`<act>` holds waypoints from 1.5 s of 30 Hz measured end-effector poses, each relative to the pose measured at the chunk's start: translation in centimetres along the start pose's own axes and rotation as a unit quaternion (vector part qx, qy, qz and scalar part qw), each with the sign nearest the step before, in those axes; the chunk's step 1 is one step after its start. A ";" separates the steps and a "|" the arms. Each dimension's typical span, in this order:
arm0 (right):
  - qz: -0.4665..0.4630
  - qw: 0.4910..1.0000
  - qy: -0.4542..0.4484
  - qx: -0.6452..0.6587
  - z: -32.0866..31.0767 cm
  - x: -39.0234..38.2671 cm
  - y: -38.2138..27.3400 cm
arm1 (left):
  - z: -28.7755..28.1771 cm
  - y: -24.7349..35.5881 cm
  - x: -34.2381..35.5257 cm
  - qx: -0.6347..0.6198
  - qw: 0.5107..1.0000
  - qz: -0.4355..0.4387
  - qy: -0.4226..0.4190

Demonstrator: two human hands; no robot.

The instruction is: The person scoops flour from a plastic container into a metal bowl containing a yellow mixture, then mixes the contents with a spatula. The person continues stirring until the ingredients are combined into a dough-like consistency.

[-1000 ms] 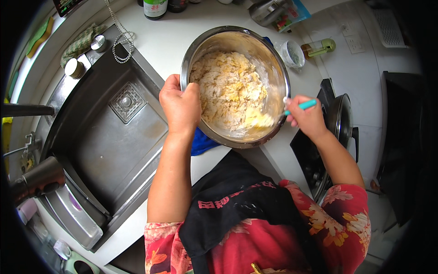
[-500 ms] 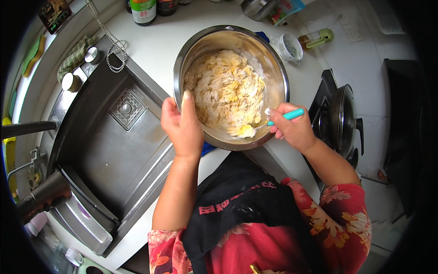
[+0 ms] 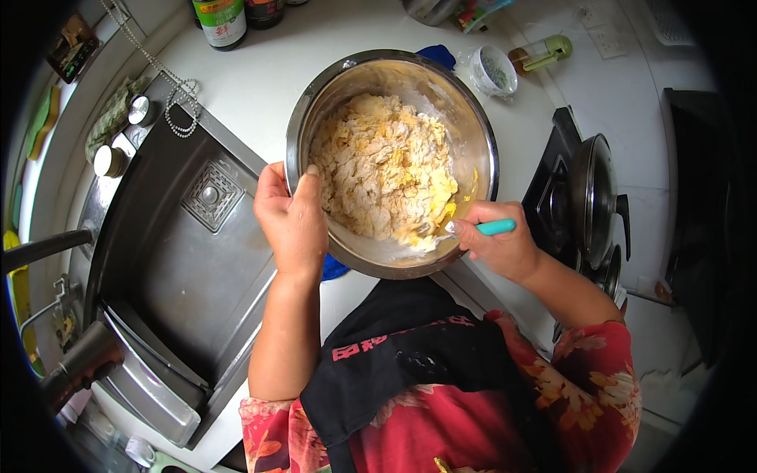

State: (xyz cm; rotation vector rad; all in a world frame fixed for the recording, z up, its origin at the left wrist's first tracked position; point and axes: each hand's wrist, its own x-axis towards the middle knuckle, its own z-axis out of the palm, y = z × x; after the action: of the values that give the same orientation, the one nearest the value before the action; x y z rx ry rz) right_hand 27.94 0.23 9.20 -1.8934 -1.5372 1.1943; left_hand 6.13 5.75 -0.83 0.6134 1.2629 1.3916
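A wide steel mixing bowl stands at the counter's front, tilted a little. Inside it lies a shaggy flour dough, pale with yellow patches. My left hand grips the bowl's left rim, its thumb over the edge and the fingers outside. In my right hand, closed at the bowl's lower right, is a utensil with a turquoise handle. The utensil's working end is down in the dough and hidden, so its kind cannot be told. A blue cloth shows beneath the bowl.
To the left is a dark sink with a faucet. Bottles stand at the back. A small bowl of greens and a green-lidded jar sit back right. On the right, a lidded pan rests on the stove.
The bowl has shifted slightly left and toward me in the picture, with both hands. My right hand has moved the utensil lower, and the dough looks turned into larger clumps.
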 end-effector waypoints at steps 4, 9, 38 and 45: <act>0.081 0.993 0.010 0.085 0.8 -0.6 -1.6 | 0.1 -0.2 -0.3 -0.008 1.000 -0.001 0.009; -0.108 0.982 0.069 -0.140 -1.9 0.7 1.6 | 0.0 -0.2 -0.8 -0.018 1.000 0.013 0.010; 0.062 0.997 -0.038 0.001 -1.3 -0.6 -2.1 | 0.2 -0.6 -1.4 -0.034 0.999 0.020 0.017; -0.109 0.974 0.086 -0.177 -4.0 1.2 -2.0 | -0.5 -1.2 -4.4 -0.036 0.999 0.030 0.006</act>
State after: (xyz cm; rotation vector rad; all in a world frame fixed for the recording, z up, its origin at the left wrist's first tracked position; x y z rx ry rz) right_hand 30.10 2.69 12.51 -1.9162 -1.8968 0.6777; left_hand 7.24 1.31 -0.84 0.5987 1.2075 1.4849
